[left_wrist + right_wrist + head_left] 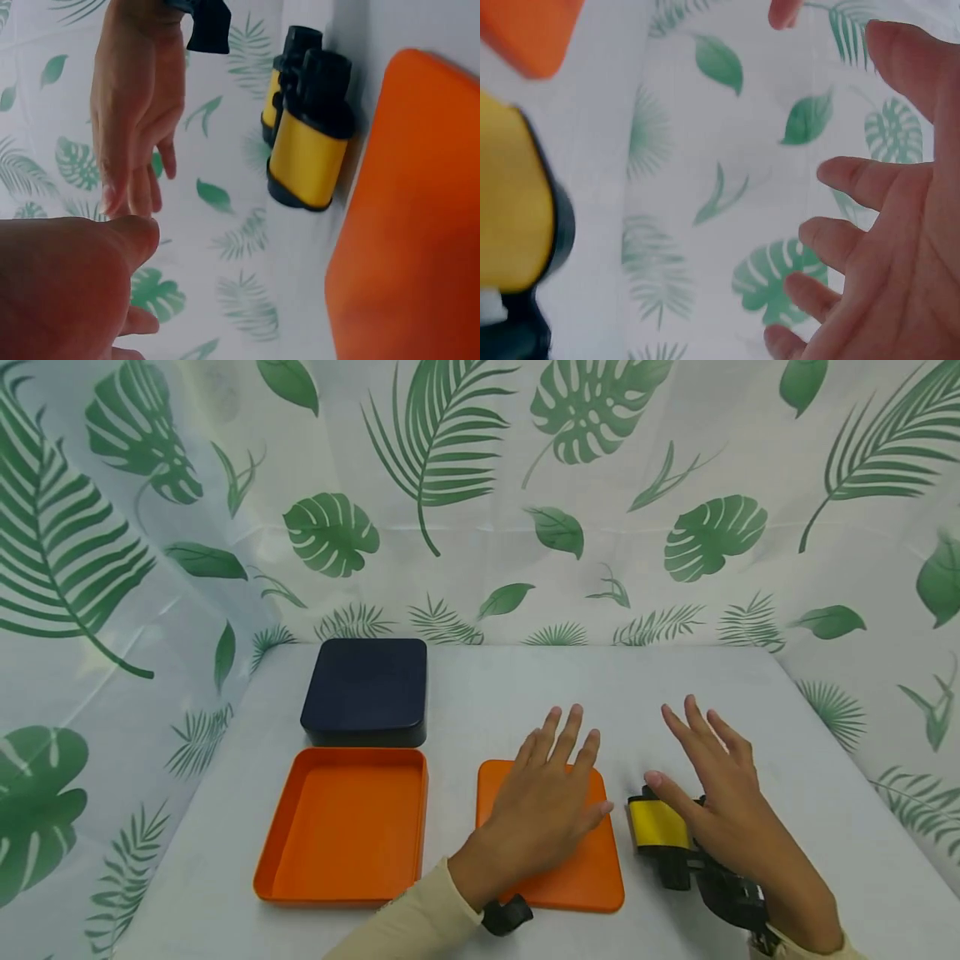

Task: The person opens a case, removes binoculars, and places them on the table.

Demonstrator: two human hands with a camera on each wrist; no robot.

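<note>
In the head view my left hand is held over a flat orange lid or panel, its fingers extended and nothing in its grasp. My right hand, fingers spread, hovers above a pair of yellow and black binoculars and partly hides them. The left wrist view shows the binoculars apart from both hands, beside the orange panel. Close to the right wrist camera, the yellow barrel shows at the left edge, away from the empty right palm.
A shallow orange tray lies on the left of the white table. Behind it sits a dark navy box. Leaf-patterned sheeting surrounds the table at the back and sides. A black strap piece shows at my left wrist.
</note>
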